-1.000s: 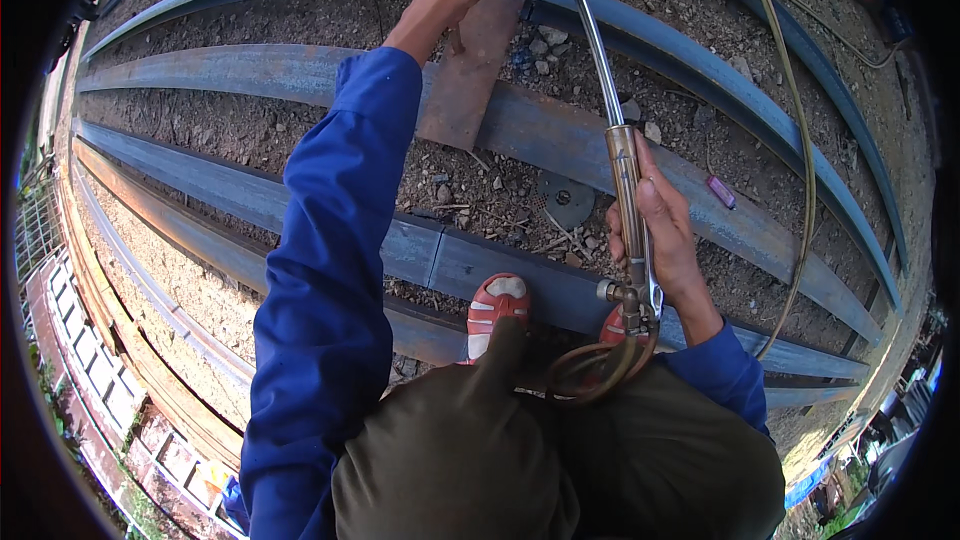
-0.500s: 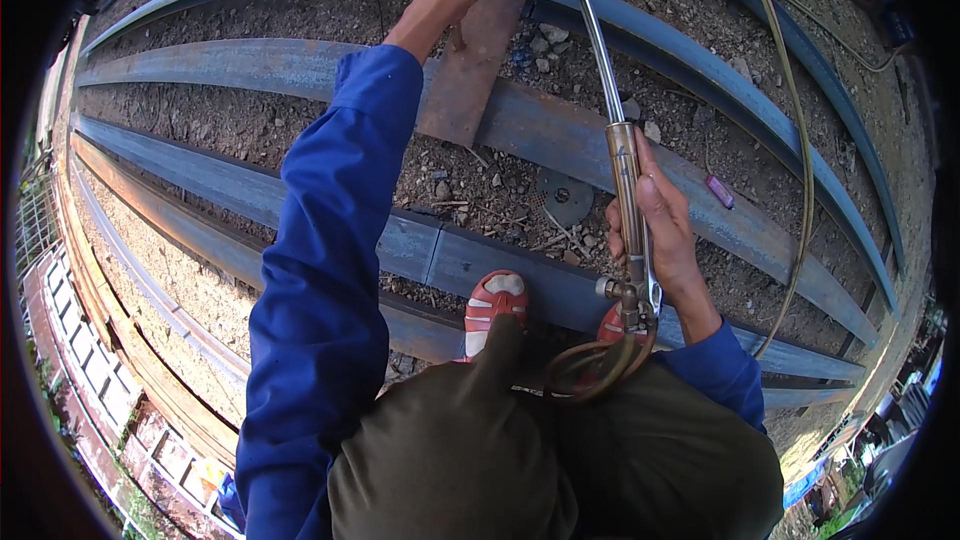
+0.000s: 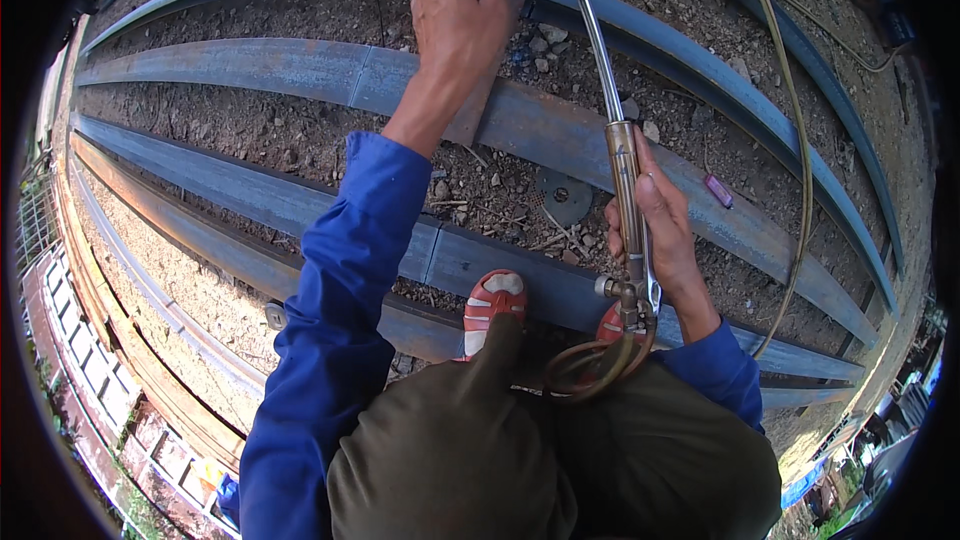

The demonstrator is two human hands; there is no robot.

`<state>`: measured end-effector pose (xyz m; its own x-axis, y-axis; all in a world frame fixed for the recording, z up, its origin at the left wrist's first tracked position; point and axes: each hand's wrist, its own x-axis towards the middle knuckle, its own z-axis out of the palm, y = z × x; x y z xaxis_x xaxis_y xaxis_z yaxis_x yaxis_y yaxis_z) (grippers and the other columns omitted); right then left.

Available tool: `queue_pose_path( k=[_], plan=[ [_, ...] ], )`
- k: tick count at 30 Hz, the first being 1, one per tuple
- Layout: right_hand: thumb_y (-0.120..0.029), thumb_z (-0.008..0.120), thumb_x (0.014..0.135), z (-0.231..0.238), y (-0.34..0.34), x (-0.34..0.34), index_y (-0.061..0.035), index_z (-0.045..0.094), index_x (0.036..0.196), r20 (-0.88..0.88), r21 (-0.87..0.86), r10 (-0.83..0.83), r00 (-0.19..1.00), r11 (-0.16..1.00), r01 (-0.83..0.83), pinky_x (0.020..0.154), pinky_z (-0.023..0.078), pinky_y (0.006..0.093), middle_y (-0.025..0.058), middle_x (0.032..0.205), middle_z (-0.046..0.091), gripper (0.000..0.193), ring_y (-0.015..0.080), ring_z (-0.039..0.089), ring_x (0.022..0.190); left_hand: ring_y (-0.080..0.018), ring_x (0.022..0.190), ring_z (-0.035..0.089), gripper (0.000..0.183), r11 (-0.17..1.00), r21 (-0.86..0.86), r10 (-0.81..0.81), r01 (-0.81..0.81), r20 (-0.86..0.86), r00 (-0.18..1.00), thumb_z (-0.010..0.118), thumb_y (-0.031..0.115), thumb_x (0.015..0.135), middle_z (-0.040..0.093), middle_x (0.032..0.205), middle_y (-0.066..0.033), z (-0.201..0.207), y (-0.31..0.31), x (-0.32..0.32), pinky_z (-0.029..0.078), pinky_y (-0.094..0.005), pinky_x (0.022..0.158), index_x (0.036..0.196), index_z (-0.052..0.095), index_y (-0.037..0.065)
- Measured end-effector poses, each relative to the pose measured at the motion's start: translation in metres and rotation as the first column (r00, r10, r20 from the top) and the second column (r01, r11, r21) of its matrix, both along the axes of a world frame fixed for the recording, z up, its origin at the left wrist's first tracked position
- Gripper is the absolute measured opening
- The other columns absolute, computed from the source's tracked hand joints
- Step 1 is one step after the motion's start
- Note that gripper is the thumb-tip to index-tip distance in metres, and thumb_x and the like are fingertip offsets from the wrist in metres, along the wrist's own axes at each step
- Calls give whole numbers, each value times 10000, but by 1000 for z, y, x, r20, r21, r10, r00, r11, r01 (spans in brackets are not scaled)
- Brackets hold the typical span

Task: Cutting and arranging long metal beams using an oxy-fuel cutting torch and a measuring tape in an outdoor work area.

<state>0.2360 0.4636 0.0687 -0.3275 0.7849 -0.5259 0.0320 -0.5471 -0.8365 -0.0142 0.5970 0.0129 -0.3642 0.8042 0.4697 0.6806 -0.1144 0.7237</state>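
My right hand (image 3: 660, 230) is wrapped round the brass handle of a gas cutting torch (image 3: 622, 180). Its long shiny tube runs up to a dark head at the top edge, beside a small reddish glow. Valve knobs and a coiled hose (image 3: 590, 365) sit at the torch's lower end, near my thighs. My left hand (image 3: 458, 25) is over a rusty flat steel plate (image 3: 470, 120), which lies across the long beams. Its fingers are curled, with a dark thing at the fingertips that I cannot make out.
Long steel beams (image 3: 700, 205) lie side by side over stony soil. A worn cutting disc (image 3: 567, 198) rests between two of them, and a small pink-purple object (image 3: 718, 191) on one. Another hose (image 3: 800, 140) crosses the beams at right. My red shoe (image 3: 496, 302) is by a beam.
My left hand has come lower and turned so its back shows, covering more of the plate. The left forearm has shifted right. My right hand and the torch have hardly moved.
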Motion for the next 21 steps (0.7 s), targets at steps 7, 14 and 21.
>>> queue_pose_path(
  k=[7,14,21],
  plan=[
    [-498,488,964,3,3,-2,-148,179,1529,-31,-16,-10,999,1000,9,460,478,214,9,691,511,733,74,551,513,-140,792,547,299,740,-382,-266,554,591,762,549,254,958,619,855,-100,-8,-91,62,452,-315,712,998,589,-40],
    [-493,479,968,8,2,-3,-148,190,1528,-17,-15,6,1000,1000,-6,465,479,209,9,688,508,718,73,547,508,-111,850,532,339,587,-333,-225,738,808,544,455,290,1019,618,892,-46,-22,-97,78,431,-293,790,1015,606,-13],
    [-500,475,968,8,1,-3,-148,195,1527,-11,-16,5,1000,1000,-5,461,473,211,10,689,509,718,74,548,506,-119,942,547,415,588,-143,-251,796,904,348,395,326,1045,636,970,-50,-34,-99,87,421,-304,904,1046,615,-27]
  ],
)
